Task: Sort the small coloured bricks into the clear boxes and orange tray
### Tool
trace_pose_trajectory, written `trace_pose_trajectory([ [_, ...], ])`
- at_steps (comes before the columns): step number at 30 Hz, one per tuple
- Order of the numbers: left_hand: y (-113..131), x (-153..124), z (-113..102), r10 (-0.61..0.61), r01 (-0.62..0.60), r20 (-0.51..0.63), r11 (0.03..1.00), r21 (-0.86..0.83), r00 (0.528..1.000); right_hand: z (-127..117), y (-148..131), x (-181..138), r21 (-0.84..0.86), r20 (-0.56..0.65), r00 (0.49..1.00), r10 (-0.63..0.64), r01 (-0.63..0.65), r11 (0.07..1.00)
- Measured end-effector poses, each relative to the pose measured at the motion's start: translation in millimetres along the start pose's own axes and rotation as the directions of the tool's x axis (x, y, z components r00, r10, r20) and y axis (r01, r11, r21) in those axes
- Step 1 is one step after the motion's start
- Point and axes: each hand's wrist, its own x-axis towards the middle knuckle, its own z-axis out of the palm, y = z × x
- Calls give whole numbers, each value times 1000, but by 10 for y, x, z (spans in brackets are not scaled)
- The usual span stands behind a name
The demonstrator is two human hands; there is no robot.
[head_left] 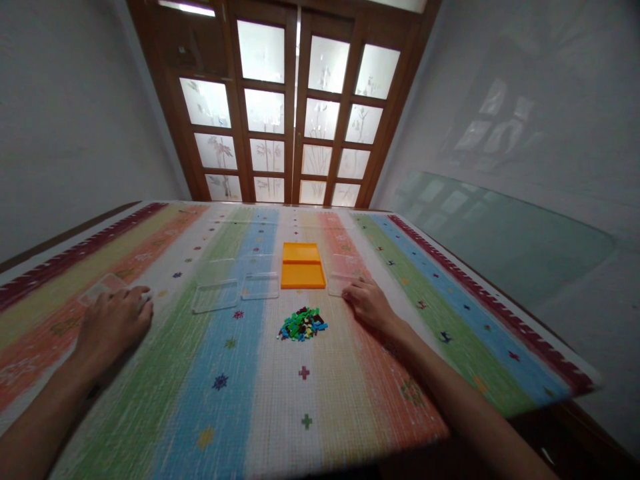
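My left hand (116, 321) rests at the left of the table with its fingers curled. Something small and whitish shows between thumb and forefinger, too unclear to name. Just behind that hand lies a clear plastic box (103, 285), partly covered by it. My right hand (369, 303) has its fingertips closed on the near right corner of another clear plastic box (338, 284). Between the hands, nearer to me, is a loose pile of small toy bricks (303, 325) in green, blue, brown and yellow. Beyond the pile lies an open orange case (303, 275).
Two more open clear boxes stand left of the orange case: one box (260, 287) beside it, another box (215, 297) farther left. A striped, patterned tablecloth (280, 413) covers the table. Wooden doors (293, 107) with frosted panes stand beyond, and walls flank both sides.
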Motion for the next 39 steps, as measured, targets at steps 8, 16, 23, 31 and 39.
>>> trace_pose_trajectory([
  [8, -17, 14, -90, -44, 44, 6, 998, -35, 999, 17, 32, 3, 29, 21, 1000, 19, -20, 999],
  [16, 245, -1, -401, 41, -84, -407, 992, -90, 912, -241, -317, 96, 108, -204, 976, -79, 103, 989],
  [23, 1265, -259, -745, 382, -693, -666, 660, -289, 641, -524, -1248, 126, 110, -323, 892, -315, 366, 924],
  [31, 1952, -404, -737, 408, -812, -712, 404, -421, 571, -564, -1451, 52, 87, -386, 875, -292, 350, 933],
  [39, 2035, -388, -706, 464, -868, -733, 284, -408, 497, -508, -943, -156, 12, -326, 927, -186, 201, 980],
])
